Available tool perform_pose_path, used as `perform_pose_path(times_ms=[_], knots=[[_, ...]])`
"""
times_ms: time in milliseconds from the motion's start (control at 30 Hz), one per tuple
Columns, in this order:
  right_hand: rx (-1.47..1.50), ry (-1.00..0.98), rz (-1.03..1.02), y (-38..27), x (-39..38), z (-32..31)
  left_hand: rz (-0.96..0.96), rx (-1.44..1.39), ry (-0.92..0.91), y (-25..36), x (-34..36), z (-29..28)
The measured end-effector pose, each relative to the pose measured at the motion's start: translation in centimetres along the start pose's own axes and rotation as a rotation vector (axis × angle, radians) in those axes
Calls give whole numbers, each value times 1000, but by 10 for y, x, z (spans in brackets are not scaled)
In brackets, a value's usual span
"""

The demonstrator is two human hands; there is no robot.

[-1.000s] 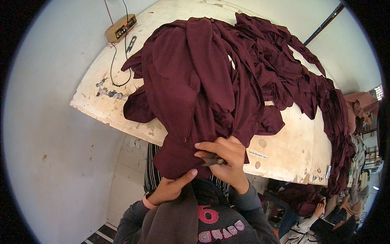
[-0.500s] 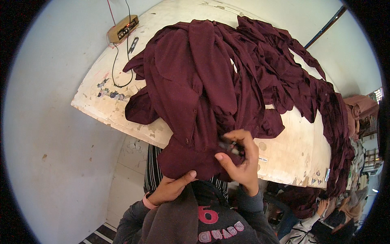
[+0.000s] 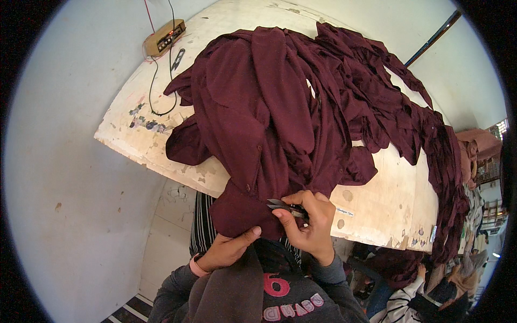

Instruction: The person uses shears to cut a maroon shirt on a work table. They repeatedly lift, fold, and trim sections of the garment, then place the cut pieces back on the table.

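Garment in hand: a maroon garment [image 3: 245, 212] hangs over the near edge of the counter [image 3: 388, 199], its lower corner at about 6 o'clock in the head view, just above the person's chest.
Cutting tool: small thread snips [image 3: 285, 206], metal blades pointing toward 9 o'clock, tips touching the cloth's edge.
Right hand: the right hand [image 3: 309, 226] is curled round the snips, fingers [image 3: 285, 220] closed on the handle; thumb and forefinger pinch near the blades.
Left hand: the left hand [image 3: 229, 248] comes up from 7 o'clock under the cloth, thumb pressed on the hem, the remaining fingers hidden beneath it; it grips the fabric firmly.
Pile: a heap of maroon garments [image 3: 301, 102] covers the counter from the centre out to 3 o'clock, where it spills over the far edge.
Electronics: a tan box with knobs [image 3: 165, 37] sits at 11 o'clock, wires [image 3: 156, 81] trailing across the bare wood.
Wall and floor: pale wall at 9 o'clock; striped cloth [image 3: 202, 226] below the counter.
Bystanders: clothed figures [image 3: 431, 296] at 4 o'clock, well apart.
Risk: the blade tips lie against the fabric, so a slack hem could fold in and be nicked; the left thumb sits near the blades and could be caught if the cloth slips.
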State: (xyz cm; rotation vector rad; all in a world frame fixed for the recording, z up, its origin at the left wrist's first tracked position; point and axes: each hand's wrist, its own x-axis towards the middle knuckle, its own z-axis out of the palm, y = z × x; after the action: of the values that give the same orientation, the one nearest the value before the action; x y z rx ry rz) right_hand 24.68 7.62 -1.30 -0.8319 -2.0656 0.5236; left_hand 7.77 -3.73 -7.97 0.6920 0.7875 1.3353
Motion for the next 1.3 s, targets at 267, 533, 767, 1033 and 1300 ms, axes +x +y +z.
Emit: perform_pose_path(times_ms=[267, 533, 767, 1033, 1300], knots=[[-83, 37, -58, 2, -1, 3, -26, -38, 17, -2, 0, 1], [-75, 12, -53, -2, 6, 2, 152, 365, 73, 3, -1, 5], [-158, -17, -138, -6, 10, 6, 228, 409, 76, 4, -3, 6], [-192, 95, -198, 2, 4, 11, 196, 365, 58, 3, -5, 5], [136, -86, 134, 18, -6, 19, 90, 126, 195, 6, -5, -7]])
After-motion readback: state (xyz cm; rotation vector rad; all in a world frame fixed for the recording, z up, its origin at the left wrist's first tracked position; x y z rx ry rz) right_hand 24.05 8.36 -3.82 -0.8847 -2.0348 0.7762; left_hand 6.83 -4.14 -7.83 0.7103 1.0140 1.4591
